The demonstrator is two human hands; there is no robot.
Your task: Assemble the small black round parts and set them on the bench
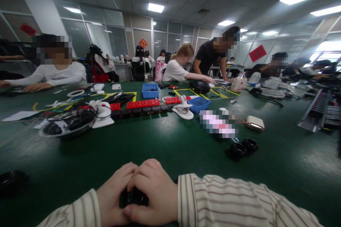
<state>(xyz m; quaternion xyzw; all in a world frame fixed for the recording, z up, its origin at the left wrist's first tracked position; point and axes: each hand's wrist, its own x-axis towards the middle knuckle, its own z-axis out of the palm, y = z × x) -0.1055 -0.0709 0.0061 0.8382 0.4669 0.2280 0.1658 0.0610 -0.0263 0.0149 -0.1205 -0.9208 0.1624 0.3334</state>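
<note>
- A small black rounded object, mostly hidden, is sitting at the near edge of the green table, cupped between both hands.
- The left hand and right hand are clenching around it, fingers curled tight.
- It is probably light, rigid plastic, best gripped around its rim.
- Two similar black rings are lying further right; a blue plastic bin is standing beyond them.

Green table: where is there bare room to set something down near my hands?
Bare green table runs ahead of the left hand and right hand, up to the red and black strips. Another free patch lies right of the two black rings. It is crowded far left around the cable-filled bowl and beyond the white clip.
</note>
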